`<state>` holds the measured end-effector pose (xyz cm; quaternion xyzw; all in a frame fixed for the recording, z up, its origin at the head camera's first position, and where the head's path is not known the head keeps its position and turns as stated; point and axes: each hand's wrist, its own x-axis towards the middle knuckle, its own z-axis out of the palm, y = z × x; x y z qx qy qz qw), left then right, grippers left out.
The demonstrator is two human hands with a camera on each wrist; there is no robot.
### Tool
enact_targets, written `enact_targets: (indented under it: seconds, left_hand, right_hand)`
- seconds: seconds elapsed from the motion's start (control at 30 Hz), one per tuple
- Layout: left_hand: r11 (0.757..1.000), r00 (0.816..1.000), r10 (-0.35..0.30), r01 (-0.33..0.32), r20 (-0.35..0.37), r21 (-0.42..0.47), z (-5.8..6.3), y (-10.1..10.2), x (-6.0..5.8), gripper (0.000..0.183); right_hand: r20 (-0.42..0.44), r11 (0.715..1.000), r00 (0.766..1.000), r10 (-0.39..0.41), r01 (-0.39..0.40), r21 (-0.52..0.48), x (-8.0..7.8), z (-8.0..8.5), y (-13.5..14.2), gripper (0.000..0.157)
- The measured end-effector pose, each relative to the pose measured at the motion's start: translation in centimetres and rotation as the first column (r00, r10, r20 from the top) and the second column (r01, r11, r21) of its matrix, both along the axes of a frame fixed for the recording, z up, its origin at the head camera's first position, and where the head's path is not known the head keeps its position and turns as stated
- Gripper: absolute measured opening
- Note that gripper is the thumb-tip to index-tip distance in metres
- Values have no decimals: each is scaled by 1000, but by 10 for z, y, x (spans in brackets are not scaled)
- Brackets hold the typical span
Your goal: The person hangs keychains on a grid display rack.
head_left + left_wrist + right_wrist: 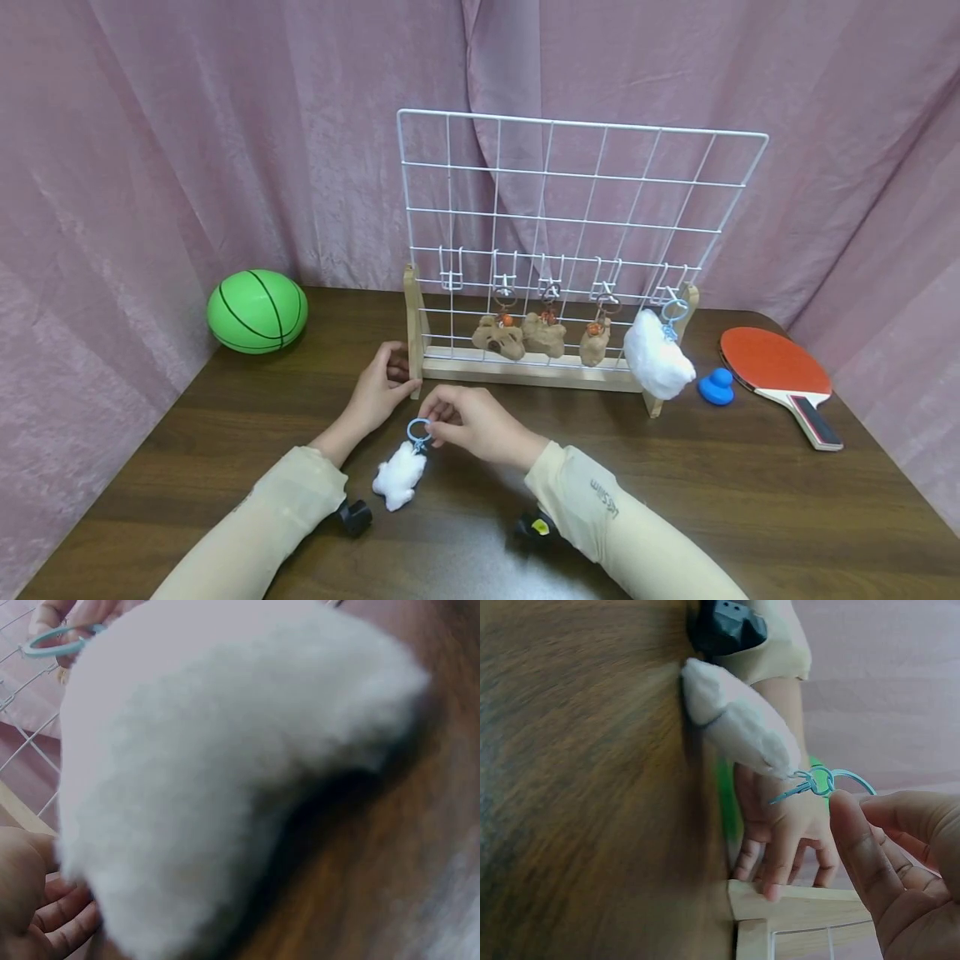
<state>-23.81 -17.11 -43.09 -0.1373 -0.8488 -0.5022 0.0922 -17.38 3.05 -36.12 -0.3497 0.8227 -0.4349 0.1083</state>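
Note:
My right hand [480, 422] pinches the light-blue ring [418, 430] of a white plush keychain [400, 477] between thumb and fingertips. The plush hangs low, tilted, just over the tabletop; I cannot tell if it touches. In the left wrist view this plush [202, 765] fills most of the picture, blurred. My left hand [375, 396] rests against the left end of a white wire grid rack [577, 171], its fingers loosely bent at the wooden stand [414, 333]. Small brown plush keychains [543, 333] and a larger-looking white plush keychain [657, 357] hang along the rack's hooks.
A green ball [257, 311] with black lines sits at the back left of the brown table [480, 542]. Right of the rack lie a small blue knobbed object [717, 387] and a red table tennis paddle [776, 360]. Pink curtains [187, 125] stand behind.

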Motion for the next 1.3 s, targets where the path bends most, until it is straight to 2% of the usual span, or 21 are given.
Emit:
enact_targets:
  seconds: [0.43,0.9,1.13,1.3]
  left_hand:
    - [1000,1000,9,-9,-2,2,-1,-1,-1,55]
    - [1000,1000,0,0,2,-2,0,-2,-1,56]
    - [1000,1000,2,-2,-6,5,0,-1,-1,54]
    - [1000,1000,-3,3,-1,13,0,-1,-1,54]
  right_hand:
    - [-56,1000,998,-11,11,-10,1,18,2,10]
    - [-56,999,998,-25,24,-25,-6,38,7,9]
    - [-165,999,985,-47,46,-7,-12,48,9,8]
    - [-157,998,986,-55,54,-8,-16,58,9,8]
